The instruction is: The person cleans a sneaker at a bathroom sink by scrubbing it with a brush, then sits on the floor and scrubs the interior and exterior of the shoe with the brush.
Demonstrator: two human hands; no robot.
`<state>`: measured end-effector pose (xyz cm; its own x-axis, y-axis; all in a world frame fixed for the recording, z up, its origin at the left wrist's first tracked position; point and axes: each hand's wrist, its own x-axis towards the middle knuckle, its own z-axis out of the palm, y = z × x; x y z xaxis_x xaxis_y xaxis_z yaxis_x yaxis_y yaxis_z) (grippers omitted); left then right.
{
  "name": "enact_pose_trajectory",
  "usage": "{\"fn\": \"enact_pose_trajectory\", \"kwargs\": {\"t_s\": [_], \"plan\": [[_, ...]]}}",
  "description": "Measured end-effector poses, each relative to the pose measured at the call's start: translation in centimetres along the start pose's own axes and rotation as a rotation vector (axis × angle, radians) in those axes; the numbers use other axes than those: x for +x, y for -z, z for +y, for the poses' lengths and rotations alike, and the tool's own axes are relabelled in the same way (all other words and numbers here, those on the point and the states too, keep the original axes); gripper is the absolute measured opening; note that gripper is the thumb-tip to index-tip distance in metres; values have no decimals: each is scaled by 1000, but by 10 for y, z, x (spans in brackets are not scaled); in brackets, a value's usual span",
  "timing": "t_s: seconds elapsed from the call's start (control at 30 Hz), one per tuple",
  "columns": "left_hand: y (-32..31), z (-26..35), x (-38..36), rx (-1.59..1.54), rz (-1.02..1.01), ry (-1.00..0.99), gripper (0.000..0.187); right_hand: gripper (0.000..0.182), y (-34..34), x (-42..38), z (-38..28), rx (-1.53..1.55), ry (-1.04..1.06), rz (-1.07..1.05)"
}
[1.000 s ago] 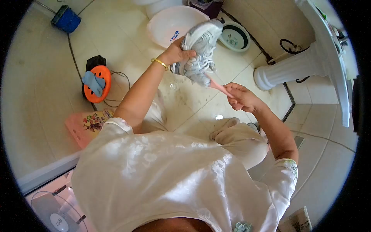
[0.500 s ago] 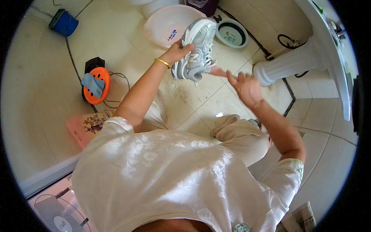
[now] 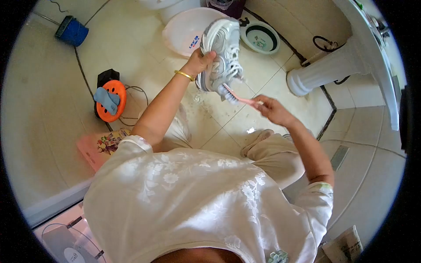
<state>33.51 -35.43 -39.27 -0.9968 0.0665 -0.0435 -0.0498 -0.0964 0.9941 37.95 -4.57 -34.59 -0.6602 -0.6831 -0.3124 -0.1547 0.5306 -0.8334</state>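
Observation:
A grey and white sneaker (image 3: 223, 50) with white laces is held up over the tiled floor. My left hand (image 3: 198, 62), a gold bangle at its wrist, grips the shoe by its side, thumb on the upper. My right hand (image 3: 274, 110) is closed around the handle of a pink brush (image 3: 239, 98). The brush's pale bristles touch the lower end of the shoe, near the heel.
Behind the shoe stands a pale pink basin (image 3: 182, 33), with a smaller white and dark-green basin (image 3: 260, 38) to its right. A white sink pedestal (image 3: 324, 74) rises at the right. On the left are an orange round object (image 3: 115, 90) and a blue bucket (image 3: 72, 30).
My right hand has moved slightly down and left, and the brush, blurred before, now shows clearly at the sneaker. The sneaker has shifted a little left and turned.

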Motion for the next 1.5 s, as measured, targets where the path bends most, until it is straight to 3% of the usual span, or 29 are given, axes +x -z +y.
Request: {"fn": "enact_pose_trajectory", "kwargs": {"t_s": [0.03, 0.13, 0.23, 0.27, 0.33, 0.4, 0.43, 0.53, 0.57, 0.63, 0.67, 0.73, 0.83, 0.9, 1.0, 1.03, 1.13, 1.27, 1.33, 1.4, 1.5], "plan": [[0, -7, -1, -14, 48, 14, 67, 22, 7, 1, -15, -396, 18, 85], [-1, -19, 8, -35, 69, 96, 69, 30, 24, 4, -44, -1200, 240, 253], [0, -11, 9, -272, -72, 223, 79, 32, 39, -5, -78, -1451, 436, 399], [3, -13, 10, -395, -128, 251, 82, 31, 41, -7, -88, -1448, 484, 425], [6, -24, 16, -292, -126, 330, 84, 31, 39, -13, -105, -1429, 577, 479], [7, -34, 22, -339, -220, 341, 83, 32, 40, -16, -117, -1383, 603, 287], [0, -15, 9, -113, -217, 313, 80, 32, 40, -19, -121, -1363, 613, 193], [-15, -14, -2, -115, -267, 293, 79, 32, 33, -26, -130, -1441, 644, 0], [-11, -33, 8, -76, -336, 240, 78, 32, 34, -24, -128, -1446, 660, 57], [-21, -26, -1, -220, -308, 379, 77, 31, 36, -19, -125, -1466, 693, 182], [-26, -20, -1, -286, -293, 445, 77, 30, 39, -21, -124, -1496, 606, 241], [-21, -27, 6, -206, -288, 344, 77, 30, 43, -25, -125, -1553, 424, 353], [-30, 0, -5, -175, -171, 323, 76, 30, 26, -35, -132, -1481, 340, 90], [-26, -4, -4, -196, -246, 293, 76, 30, 11, -39, -127, -1374, 302, -53], [-24, -1, -8, -170, -203, 280, 75, 32, 33, -24, -104, -1350, 322, 201], [-23, -1, -5, -186, -169, 276, 75, 34, 32, -21, -100, -1362, 233, 291], [-14, -11, 7, -191, -104, 167, 74, 34, 17, -27, -101, -1459, 128, 290], [-6, -14, 8, 22, -26, 47, 71, 26, 0, -19, -72, -1039, 91, 128], [-6, -13, 5, 28, 22, -7, 68, 27, 17, -7, -55, -488, 107, 84], [-15, -17, 8, -7, 85, -80, 64, 32, 23, -17, -34, 175, -182, 35], [-15, -13, 6, 85, 94, -138, 61, 37, 10, -19, -42, 813, -468, 55]]}}
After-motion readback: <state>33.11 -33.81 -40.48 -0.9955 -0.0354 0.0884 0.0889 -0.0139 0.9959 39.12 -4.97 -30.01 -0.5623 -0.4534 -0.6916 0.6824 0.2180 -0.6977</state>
